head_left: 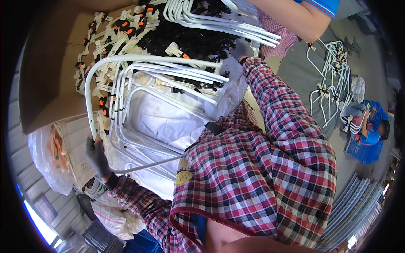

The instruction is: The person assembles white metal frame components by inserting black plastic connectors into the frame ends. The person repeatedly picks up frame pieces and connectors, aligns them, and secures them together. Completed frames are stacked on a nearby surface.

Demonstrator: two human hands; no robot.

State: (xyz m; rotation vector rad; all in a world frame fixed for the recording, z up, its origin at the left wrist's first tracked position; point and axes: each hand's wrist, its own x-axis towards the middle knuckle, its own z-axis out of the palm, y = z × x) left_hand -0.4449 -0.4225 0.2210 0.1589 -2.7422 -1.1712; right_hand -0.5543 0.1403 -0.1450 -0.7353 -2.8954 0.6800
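My left hand [98, 157], in a grey glove, is closed around the lower part of a white bent tube [89, 101]. This tube curves up and over to the right, above several similar white bent tubes [135, 95] lying on the table. My right hand [241, 49], also gloved in grey, is at the right edge of the pile of small black parts [185, 40]. Its fingers look bent together, and anything between them is too small or hidden to make out. Cream plastic fittings [112, 71] with orange and black pieces lie heaped beyond the held tube.
Another stack of white bent tubes [219, 26] lies at the far side, beside a co-worker's arm [291, 19]. A cardboard box [50, 67] walls the left. On the floor at right are assembled tubes [333, 63] and a person seated on a blue crate [371, 156].
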